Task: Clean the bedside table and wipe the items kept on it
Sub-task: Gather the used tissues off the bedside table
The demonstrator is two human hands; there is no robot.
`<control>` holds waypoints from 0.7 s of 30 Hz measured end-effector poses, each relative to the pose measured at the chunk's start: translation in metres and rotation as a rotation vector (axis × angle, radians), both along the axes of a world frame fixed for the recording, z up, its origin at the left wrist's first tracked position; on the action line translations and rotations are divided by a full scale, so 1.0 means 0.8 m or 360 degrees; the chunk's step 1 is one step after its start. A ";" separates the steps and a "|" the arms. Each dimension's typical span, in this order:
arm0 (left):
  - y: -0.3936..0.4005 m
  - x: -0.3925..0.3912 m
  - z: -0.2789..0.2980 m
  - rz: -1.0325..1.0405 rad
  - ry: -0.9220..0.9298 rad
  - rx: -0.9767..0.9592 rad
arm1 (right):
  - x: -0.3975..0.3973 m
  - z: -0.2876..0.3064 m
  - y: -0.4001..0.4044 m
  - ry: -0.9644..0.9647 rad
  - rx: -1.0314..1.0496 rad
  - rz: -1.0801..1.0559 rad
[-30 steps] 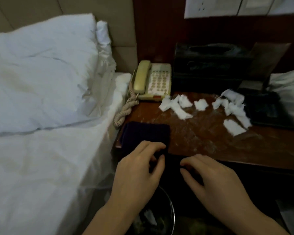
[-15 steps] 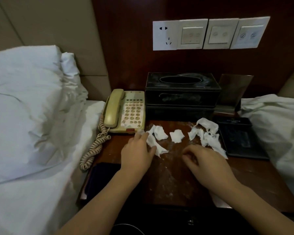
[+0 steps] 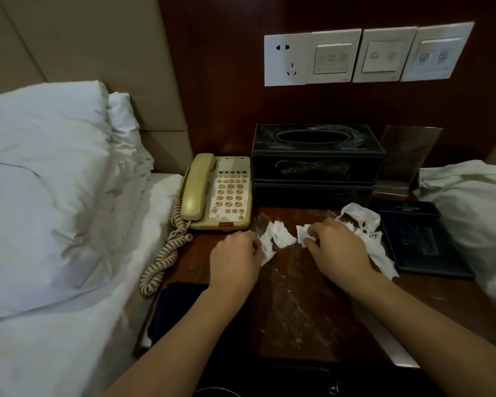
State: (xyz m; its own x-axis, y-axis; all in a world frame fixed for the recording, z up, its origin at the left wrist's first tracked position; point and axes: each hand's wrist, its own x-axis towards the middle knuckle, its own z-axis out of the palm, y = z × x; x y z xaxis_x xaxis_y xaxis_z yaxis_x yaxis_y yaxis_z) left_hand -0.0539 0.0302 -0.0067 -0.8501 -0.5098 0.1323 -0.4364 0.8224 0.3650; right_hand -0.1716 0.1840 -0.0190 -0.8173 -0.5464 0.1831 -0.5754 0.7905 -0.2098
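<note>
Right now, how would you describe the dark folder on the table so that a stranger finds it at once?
Start at the wooden table between the two beds. Behind stand a beige phone on the left and a black tissue box in the middle. The folder lies flat at the right edge, right of the torn paper: the only thin, flat, dark rectangle there.

A hotel bedroom: a dark wooden bedside tabletop [image 3: 295,310] stands between two white-sheeted beds [image 3: 55,325], carrying a beige corded telephone [image 3: 218,193] and black tissue box [image 3: 317,156], under a wall switch panel [image 3: 364,54].
</note>
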 end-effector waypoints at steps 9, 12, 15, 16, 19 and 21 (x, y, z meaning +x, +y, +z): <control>-0.004 0.017 0.021 0.0017 0.0137 0.0063 | 0.007 0.007 0.001 0.0068 -0.0026 -0.0002; -0.004 0.028 0.032 0.0017 0.0200 0.0050 | 0.018 0.023 0.009 0.0144 -0.0187 0.0039; -0.002 0.044 0.048 0.0013 0.0296 0.0061 | 0.036 0.046 0.020 0.0198 -0.0269 0.0110; 0.000 0.051 0.053 0.0007 0.0327 0.0059 | 0.043 0.054 0.024 0.0215 -0.0282 0.0131; 0.006 0.077 0.068 -0.0011 0.0417 0.0039 | 0.074 0.073 0.037 0.0213 -0.0365 0.0205; 0.010 0.103 0.073 -0.0030 0.0490 -0.0002 | 0.103 0.080 0.046 0.0190 -0.0401 0.0267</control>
State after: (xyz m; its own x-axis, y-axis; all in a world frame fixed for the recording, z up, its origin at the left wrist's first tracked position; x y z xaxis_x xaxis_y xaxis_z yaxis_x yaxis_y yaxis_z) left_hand 0.0282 0.0381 0.0521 -0.7790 -0.4942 0.3859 -0.2902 0.8297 0.4768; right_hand -0.0894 0.2204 0.0451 -0.6843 -0.5971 0.4186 -0.7256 0.6144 -0.3099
